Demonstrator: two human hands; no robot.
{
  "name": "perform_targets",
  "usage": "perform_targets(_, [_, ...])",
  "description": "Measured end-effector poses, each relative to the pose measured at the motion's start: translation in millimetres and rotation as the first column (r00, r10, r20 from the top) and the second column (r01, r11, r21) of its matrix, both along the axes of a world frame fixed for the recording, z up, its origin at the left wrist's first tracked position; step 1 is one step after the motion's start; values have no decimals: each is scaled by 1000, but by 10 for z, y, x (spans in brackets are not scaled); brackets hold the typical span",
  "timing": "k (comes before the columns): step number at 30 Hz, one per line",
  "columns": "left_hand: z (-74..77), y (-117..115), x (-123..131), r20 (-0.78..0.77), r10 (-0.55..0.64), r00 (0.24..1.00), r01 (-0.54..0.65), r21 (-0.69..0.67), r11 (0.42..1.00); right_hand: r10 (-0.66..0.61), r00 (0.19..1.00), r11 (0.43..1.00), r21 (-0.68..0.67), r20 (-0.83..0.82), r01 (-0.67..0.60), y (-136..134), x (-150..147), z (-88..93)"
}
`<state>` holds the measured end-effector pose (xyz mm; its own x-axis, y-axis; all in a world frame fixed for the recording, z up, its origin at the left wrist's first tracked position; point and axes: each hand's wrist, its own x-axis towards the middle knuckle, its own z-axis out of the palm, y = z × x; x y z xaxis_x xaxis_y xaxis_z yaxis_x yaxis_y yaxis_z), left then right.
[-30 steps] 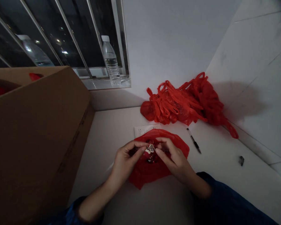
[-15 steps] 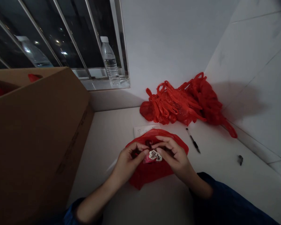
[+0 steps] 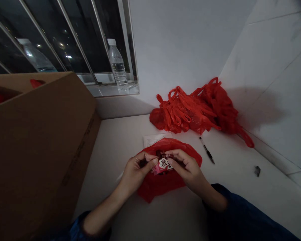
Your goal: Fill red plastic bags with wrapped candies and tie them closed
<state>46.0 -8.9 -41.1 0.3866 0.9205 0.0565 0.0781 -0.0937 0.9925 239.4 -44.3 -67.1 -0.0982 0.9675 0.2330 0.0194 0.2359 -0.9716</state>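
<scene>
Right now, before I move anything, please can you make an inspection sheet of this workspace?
Surface: white counter, dim light.
Job's things: pink-and-white packet with black characters, above red plastic bag.
Clutter: pile of red plastic bags, black pen, white card, small dark object.
Hands: left hand and right hand both pinch the packet.
Cables: nothing seen.
Surroundings: cardboard box at left, water bottle on windowsill, barred window, tiled wall.

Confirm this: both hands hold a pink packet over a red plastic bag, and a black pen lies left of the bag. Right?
No: the head view shows the black pen lying right of the red plastic bag, not left. The rest stands.
</scene>
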Motion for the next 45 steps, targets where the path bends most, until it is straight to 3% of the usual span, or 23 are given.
perform_targets(4, [-50, 34, -80, -275, 77, 958, -5, 251, 968, -66, 942, 996, 77, 330, 42, 17, 80, 12])
perform_targets(6, [-71, 65, -119, -421, 118, 899, 41, 350, 936, -165, 823, 981, 175, 544, 81, 34, 127, 2])
perform_targets(8, [-85, 109, -130, -533, 121, 838, 115, 388, 914, -252, 713, 959, 270, 654, 91, 53, 160, -22])
perform_targets(12, [-104, 226, -40, -681, 123, 721, 247, 420, 873, -254, 618, 955, 294, 744, 39, 72, 168, -68])
perform_targets(17, [-151, 390, 153, -763, 224, 606, 307, 484, 819, -242, 491, 959, 284, 837, -12, 74, 149, -64])
perform_targets(21, [-157, 504, 230, -829, 229, 510, 354, 445, 823, -236, 439, 961, 276, 867, -28, 69, 143, -28])
perform_targets(24, [-112, 541, 247, -854, 201, 479, 388, 411, 825, -242, 424, 961, 277, 873, -22, 60, 135, -12])
perform_targets(26, [-75, 530, 239, -837, 225, 499, 395, 451, 801, -250, 421, 959, 282, 872, -14, 59, 132, -15])
perform_targets(29, [-41, 472, 182, -758, 270, 594, 327, 535, 779, -245, 442, 963, 268, 863, 12, 69, 138, -34])
perform_targets(32, [-36, 389, 81, -599, 256, 759, 176, 567, 805, -234, 509, 969, 243, 828, 50, 75, 147, -36])
perform_targets(34, [-35, 325, 25, -441, 223, 869, 48, 525, 850, -234, 596, 969, 233, 768, 80, 63, 139, -13])
perform_targets(36, [-27, 253, 4, -261, 167, 951, -52, 398, 916, -222, 737, 972, 200, 638, 119, 41, 115, 31])
perform_targets(38, [-7, 183, 18, -100, 100, 990, -75, 228, 971, -175, 882, 983, 132, 438, 130, 17, 83, 79])
perform_targets(40, [27, 124, 51, 6, 41, 999, -41, 97, 994, -103, 964, 993, 78, 246, 86, 2, 56, 116])
perform_targets(42, [70, 83, 80, 48, -14, 999, 12, 36, 999, -46, 988, 997, 64, 149, 36, -2, 43, 136])
perform_targets(45, [137, 53, 93, 40, -33, 999, 31, 39, 999, -22, 990, 997, 74, 137, 12, -4, 50, 146])
